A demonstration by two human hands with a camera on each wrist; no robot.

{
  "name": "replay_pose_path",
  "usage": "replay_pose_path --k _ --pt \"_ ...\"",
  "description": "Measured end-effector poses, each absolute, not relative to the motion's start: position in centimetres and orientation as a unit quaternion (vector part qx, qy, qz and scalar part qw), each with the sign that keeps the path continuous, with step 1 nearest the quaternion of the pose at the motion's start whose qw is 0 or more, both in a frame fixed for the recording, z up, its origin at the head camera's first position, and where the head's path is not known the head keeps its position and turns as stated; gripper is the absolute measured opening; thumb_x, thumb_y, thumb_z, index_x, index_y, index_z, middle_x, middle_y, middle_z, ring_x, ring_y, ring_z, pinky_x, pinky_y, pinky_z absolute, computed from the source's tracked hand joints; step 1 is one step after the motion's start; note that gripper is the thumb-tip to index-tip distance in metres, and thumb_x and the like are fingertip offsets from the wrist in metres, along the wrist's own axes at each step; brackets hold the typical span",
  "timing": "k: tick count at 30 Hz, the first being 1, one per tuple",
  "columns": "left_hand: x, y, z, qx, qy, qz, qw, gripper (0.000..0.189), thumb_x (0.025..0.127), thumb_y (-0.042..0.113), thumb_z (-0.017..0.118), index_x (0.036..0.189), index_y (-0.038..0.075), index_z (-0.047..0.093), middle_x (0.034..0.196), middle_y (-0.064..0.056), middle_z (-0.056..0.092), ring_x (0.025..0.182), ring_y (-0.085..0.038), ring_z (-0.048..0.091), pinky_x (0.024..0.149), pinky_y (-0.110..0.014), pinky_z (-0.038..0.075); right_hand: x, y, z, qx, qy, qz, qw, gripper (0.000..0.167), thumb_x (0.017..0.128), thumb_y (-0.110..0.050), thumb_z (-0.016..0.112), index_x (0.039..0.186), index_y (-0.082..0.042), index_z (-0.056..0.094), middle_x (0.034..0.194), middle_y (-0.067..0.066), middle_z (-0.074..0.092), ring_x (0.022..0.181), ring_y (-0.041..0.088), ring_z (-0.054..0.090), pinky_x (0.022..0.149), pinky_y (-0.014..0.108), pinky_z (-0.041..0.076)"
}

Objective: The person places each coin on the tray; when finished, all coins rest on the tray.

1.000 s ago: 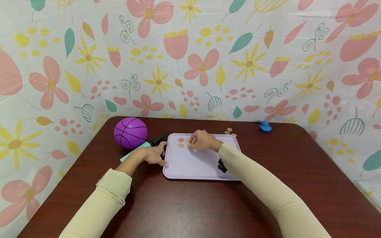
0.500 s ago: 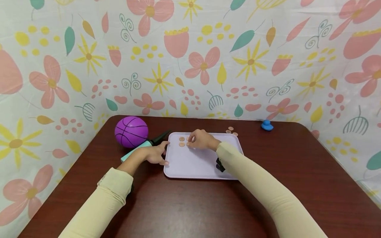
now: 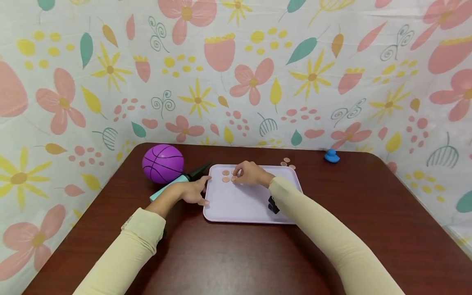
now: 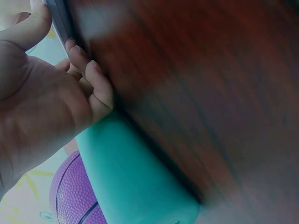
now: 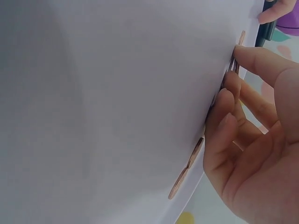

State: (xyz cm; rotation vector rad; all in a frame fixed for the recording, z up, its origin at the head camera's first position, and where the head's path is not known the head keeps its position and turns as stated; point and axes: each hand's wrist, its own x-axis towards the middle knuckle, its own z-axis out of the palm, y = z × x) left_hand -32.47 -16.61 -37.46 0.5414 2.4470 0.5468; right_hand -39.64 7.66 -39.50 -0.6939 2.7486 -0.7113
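A pale lilac tray [image 3: 250, 205] lies on the table with several copper-coloured coins [image 3: 225, 179] near its back left corner. My right hand [image 3: 252, 173] is over those coins, pinching one coin [image 5: 231, 63] at the tray surface. Two more coins [image 5: 195, 152] show on the tray below my fingers in the right wrist view; my hand covers them in the head view. My left hand [image 3: 191, 191] rests at the tray's left side, thumb and forefinger spread apart and touching the rim. In the left wrist view its other fingers are loosely bent beside the tray edge.
A long teal-and-black object [image 3: 173, 186] lies by my left hand, partly under it. Behind it sits a purple basketball [image 3: 163, 164]. Three loose coins [image 3: 286, 160] lie beyond the tray's back edge. A blue rubber duck [image 3: 332, 156] stands at the back right.
My right fingers stay at the same group of coins with only slight movement. My left hand keeps its place on the rim. The head view shifts a little.
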Motion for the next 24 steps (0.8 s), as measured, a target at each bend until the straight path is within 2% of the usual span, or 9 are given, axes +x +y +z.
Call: replay_pose_path --k 8,17,24 --pt "-32.72 -16.37 -37.35 0.185 0.913 0.222 0.288 0.096 0.094 0.02 0.069 0.155 -0.002 -0.004 0.147 -0.028 0.035 0.143 -0.035 0.023 0.117 -0.045 0.021 -39.67 7.64 -38.8 -0.239 0.934 -0.244 0.109 0.017 0.087 -0.025 0.077 0.1 -0.013 0.074 0.085 0.0 0.069 0.075 0.013 0.06 0.067 0.025 0.046" --pt "-32.65 -16.27 -37.37 0.191 0.912 0.213 0.294 0.095 0.096 0.021 0.066 0.155 -0.002 -0.005 0.154 -0.029 0.025 0.147 -0.035 0.015 0.118 -0.045 0.017 -39.79 7.82 -39.14 -0.237 0.934 -0.241 0.117 0.018 0.088 -0.026 0.077 0.099 -0.013 0.074 0.087 0.0 0.068 0.077 0.013 0.06 0.068 0.025 0.047" --pt "-32.62 -16.2 -37.71 0.189 0.913 0.211 0.292 0.095 0.095 0.022 0.067 0.155 -0.001 -0.004 0.153 -0.028 0.028 0.146 -0.035 0.018 0.118 -0.045 0.018 -39.82 8.14 -39.45 -0.243 0.93 -0.248 0.124 0.016 0.087 -0.025 0.077 0.097 -0.012 0.073 0.088 0.001 0.069 0.078 0.013 0.061 0.069 0.025 0.047"
